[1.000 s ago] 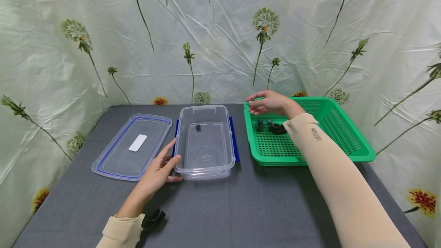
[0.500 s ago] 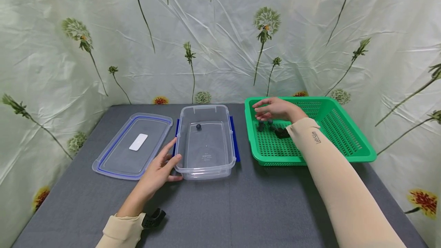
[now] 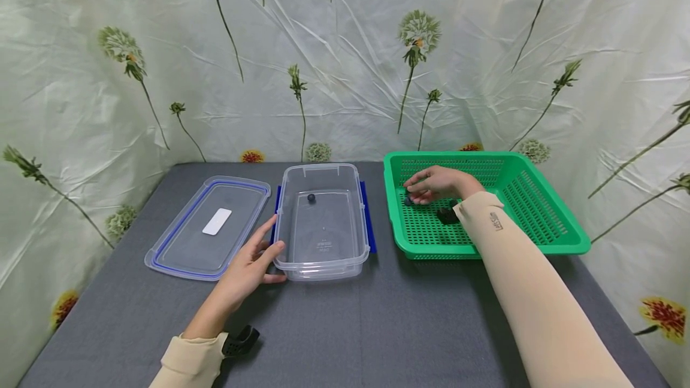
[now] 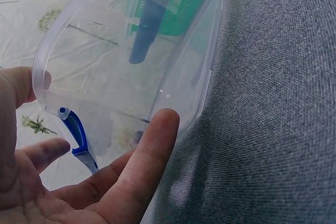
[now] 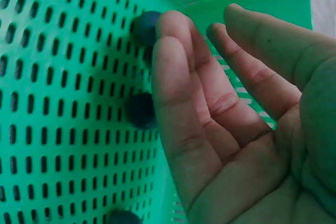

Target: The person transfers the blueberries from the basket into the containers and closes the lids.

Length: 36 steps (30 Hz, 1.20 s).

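Observation:
My left hand (image 3: 245, 271) rests against the left side of a clear plastic food container (image 3: 323, 232); in the left wrist view its spread fingers touch the rim and wall near a blue clip (image 4: 76, 132). One blueberry (image 3: 311, 198) lies inside the container. Inside a green plastic basket (image 3: 436, 250), my right hand (image 3: 439, 184) reaches down with loosely bent fingers, its fingertips beside several blueberries (image 5: 143, 111). Nothing shows between those fingers in the right wrist view, and they partly hide the berries.
A clear lid (image 3: 183, 256) with a blue seal and white label lies left of the container. Grey cloth (image 3: 334, 328) covers the table. A flower-printed curtain (image 3: 356, 76) hangs behind. Black bands circle both wrists.
My right hand has come down from above the basket's far left rim into the basket, shifting slightly right and nearer, to the blueberries. My left hand and the container stay put.

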Each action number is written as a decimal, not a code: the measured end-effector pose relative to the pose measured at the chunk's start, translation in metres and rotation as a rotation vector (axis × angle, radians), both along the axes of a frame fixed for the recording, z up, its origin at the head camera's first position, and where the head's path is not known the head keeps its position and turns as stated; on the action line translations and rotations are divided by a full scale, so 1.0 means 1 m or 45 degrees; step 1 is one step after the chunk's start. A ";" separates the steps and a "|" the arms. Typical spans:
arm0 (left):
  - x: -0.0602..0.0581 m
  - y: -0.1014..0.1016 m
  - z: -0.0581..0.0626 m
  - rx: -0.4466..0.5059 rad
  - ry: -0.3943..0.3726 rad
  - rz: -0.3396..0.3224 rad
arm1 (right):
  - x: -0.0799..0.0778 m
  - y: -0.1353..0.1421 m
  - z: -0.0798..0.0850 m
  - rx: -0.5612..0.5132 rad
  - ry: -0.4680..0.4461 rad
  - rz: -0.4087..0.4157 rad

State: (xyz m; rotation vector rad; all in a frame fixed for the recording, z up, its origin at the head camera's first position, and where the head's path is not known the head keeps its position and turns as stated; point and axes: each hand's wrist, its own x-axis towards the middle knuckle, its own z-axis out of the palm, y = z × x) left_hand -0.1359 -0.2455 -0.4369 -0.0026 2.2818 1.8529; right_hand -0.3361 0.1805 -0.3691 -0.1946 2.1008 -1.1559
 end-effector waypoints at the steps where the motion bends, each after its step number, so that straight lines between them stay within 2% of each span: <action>1: 0.000 0.000 0.000 0.001 0.000 -0.001 | 0.000 0.001 -0.002 0.009 -0.002 0.001; 8: 0.001 0.000 0.001 -0.012 -0.005 0.001 | 0.004 0.002 -0.006 0.041 -0.031 0.013; 19: 0.001 0.001 0.002 0.001 -0.003 0.004 | 0.006 -0.004 -0.007 0.095 -0.004 0.080; 28: 0.000 0.001 0.002 0.000 0.001 0.002 | 0.005 -0.007 -0.009 0.107 -0.007 0.056; 36: 0.000 0.000 0.001 0.003 0.004 -0.002 | 0.004 -0.008 -0.013 0.146 0.019 0.084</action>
